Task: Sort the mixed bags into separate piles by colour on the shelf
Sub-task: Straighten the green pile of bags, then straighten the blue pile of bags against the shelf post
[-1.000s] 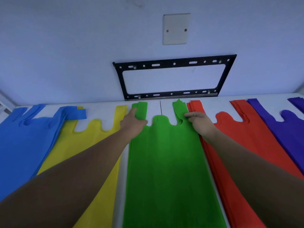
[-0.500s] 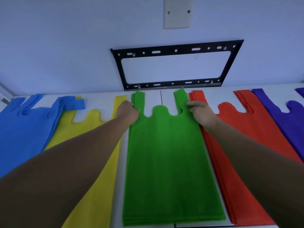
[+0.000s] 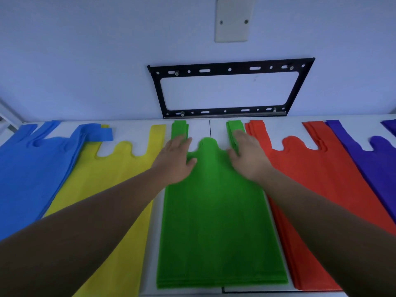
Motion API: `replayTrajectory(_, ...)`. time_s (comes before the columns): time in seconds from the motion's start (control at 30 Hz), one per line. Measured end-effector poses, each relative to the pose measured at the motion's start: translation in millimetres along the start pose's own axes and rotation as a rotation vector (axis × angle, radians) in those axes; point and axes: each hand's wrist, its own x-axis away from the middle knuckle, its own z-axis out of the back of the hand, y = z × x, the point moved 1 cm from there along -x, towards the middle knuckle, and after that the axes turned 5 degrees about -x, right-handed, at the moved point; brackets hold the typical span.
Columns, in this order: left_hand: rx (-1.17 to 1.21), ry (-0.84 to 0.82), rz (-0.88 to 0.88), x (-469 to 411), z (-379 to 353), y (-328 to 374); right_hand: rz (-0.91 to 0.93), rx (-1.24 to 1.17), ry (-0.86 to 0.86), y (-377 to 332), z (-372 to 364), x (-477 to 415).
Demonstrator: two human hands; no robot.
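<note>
Five flat piles of vest-style bags lie side by side on the white shelf [image 3: 199,129]: blue [image 3: 27,168], yellow [image 3: 107,181], green [image 3: 216,221], red [image 3: 321,179] and purple [image 3: 377,163]. My left hand [image 3: 175,159] lies flat with straight fingers on the green pile's upper left, over the base of its left handle. Flat on the upper right of the same pile rests my right hand [image 3: 248,157], by the right handle. Neither hand holds a bag.
A black metal wall bracket [image 3: 229,69] is fixed to the wall just behind the shelf, with a white blank plate [image 3: 233,20] above it. The shelf's front edge [image 3: 257,291] runs just below the green and red piles.
Both hands let go of the green bag's handles and now lie flat on the pile, drawn slightly back toward me. The view has tilted a little lower.
</note>
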Motion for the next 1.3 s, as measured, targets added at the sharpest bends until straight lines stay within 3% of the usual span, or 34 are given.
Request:
replayTrajectory(0.1,-0.093,-0.161,-0.059,15,-21,0,0.025,0.152,-0.128,1,-24,13)
replayTrajectory(0.2,-0.154,-0.207,-0.02,20,-28,-3,-0.025,0.268,-0.221,16,-37,20)
replayTrajectory(0.33,-0.259,-0.265,0.039,18,-14,6,-0.036,0.212,-0.222,16,-29,21)
replayTrajectory(0.47,-0.279,-0.171,-0.04,40,0,18,0.046,0.173,-0.118,2,-17,36)
replayTrajectory(0.6,-0.22,-0.136,-0.015,75,2,8,0.109,0.17,-0.16,-19,-26,53)
replayTrajectory(0.83,-0.106,-0.129,0.097,134,23,-61,0.148,0.088,-0.168,-88,-59,73)
replayTrajectory(1.07,-0.091,-0.179,0.128,201,40,-178,0.103,-0.057,-0.09,-198,-127,92)
replayTrajectory(1.3,-0.105,-0.286,-0.003,246,31,-227,0.073,0.129,-0.155,-257,-191,136)
